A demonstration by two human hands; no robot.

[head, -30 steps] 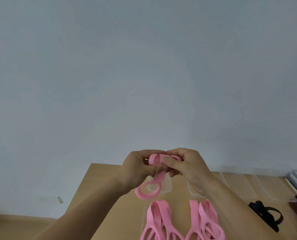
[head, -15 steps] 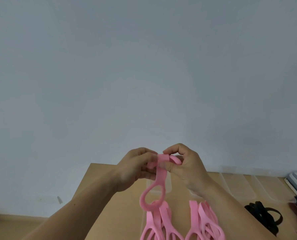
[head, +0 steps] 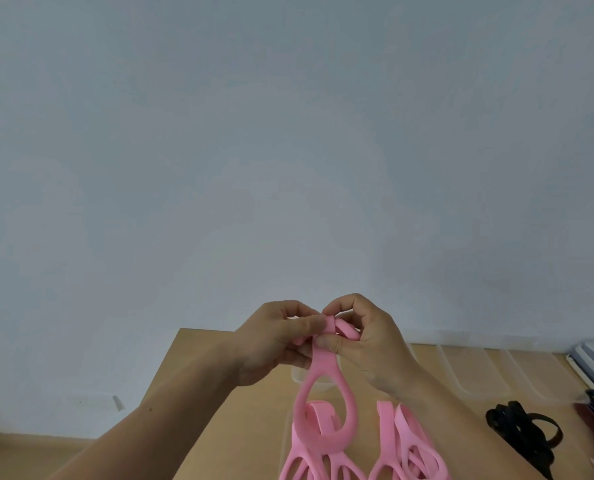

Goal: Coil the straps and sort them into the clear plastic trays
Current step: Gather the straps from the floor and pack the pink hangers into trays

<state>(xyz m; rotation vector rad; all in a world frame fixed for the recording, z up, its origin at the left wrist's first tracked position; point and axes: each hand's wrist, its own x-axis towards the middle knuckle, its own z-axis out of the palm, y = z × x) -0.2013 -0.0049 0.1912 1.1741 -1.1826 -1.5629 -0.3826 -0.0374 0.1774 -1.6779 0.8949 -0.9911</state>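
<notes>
Right now I see both grips clamped on one pink strap. The left grip pinches its top end and the right grip curls round the rolled part, with the loop hanging over the wooden counter. More pink straps lie beneath. Clear trays line the far edge against a plain pale-grey wall, and black straps lie to the right.

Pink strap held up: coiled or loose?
Mostly loose: pink strap rolled only at top, pinched by left hand and right hand; loop hangs open.
</notes>
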